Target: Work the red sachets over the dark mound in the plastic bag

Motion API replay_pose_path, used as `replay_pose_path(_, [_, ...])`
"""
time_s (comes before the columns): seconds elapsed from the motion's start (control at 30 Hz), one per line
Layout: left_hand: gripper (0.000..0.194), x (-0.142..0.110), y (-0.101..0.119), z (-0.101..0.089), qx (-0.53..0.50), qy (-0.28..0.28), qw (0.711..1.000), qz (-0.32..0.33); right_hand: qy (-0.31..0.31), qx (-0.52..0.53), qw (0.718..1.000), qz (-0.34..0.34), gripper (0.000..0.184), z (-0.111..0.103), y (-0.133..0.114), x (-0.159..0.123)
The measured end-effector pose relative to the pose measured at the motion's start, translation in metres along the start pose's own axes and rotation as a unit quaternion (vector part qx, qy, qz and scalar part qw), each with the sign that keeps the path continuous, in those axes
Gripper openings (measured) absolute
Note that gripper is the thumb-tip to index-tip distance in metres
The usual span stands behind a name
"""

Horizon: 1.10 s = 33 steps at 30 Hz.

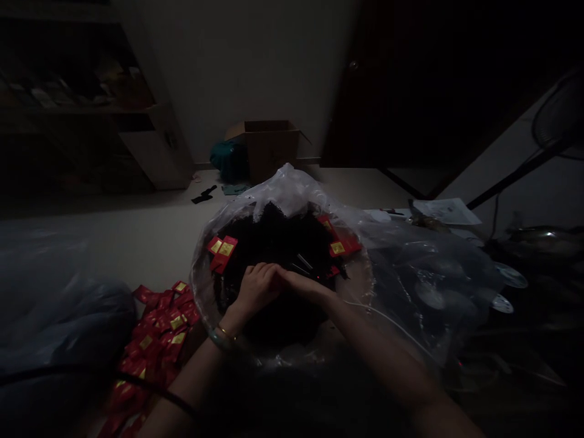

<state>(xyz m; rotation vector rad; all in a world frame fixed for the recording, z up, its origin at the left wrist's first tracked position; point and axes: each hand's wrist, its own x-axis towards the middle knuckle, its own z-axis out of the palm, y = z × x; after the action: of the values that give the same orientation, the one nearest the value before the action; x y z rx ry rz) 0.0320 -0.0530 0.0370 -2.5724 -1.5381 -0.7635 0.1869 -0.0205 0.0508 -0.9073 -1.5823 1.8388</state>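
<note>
My left hand (pixel 259 283) and my right hand (pixel 300 285) meet over a round basin lined with clear plastic (pixel 199 274). Their fingers are closed and pressed together, and what lies between them, if anything, is hidden. Beneath them, dark loose material like dried tea leaves (pixel 274 237) fills the basin. Red packets with gold labels (pixel 223 252) rest on its left side, and more red packets (pixel 347 244) lie at the right. Just beyond my right hand are two thin, pale metallic strips (pixel 305 261) and a tiny red light.
Many red packets (pixel 157 331) are heaped left of the basin. Clear plastic sheeting (pixel 410 280) spreads to the right, with a white cable (pixel 387 316) crossing it. An open cardboard box (pixel 274 149) stands by the wall, beside a teal bundle (pixel 228 159). The room is dim.
</note>
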Motion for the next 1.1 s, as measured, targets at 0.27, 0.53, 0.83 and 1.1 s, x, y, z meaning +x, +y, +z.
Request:
replay_pose_path(0.27, [0.030, -0.004, 0.002, 0.009, -0.061, 0.003, 0.997, -0.054, -0.014, 0.026, 0.998, 0.048, 0.052, 0.004, -0.012, -0.009])
replay_pose_path(0.53, [0.041, -0.015, -0.014, 0.001, -0.157, 0.047, 0.972, -0.166, 0.143, -0.039, 0.988, -0.030, 0.051, -0.009, -0.020, -0.036])
replay_pose_path(0.83, [0.048, -0.026, -0.026, -0.004, -0.234, 0.116, 0.928, -0.266, -0.192, -0.640, 0.739, -0.080, 0.086, 0.042, 0.024, -0.044])
replay_pose_path(1.1, [0.049, -0.033, -0.031, -0.006, -0.245, 0.112, 0.923, -0.274, -0.077, -0.696, 0.711, -0.063, 0.059, 0.035, 0.018, -0.032])
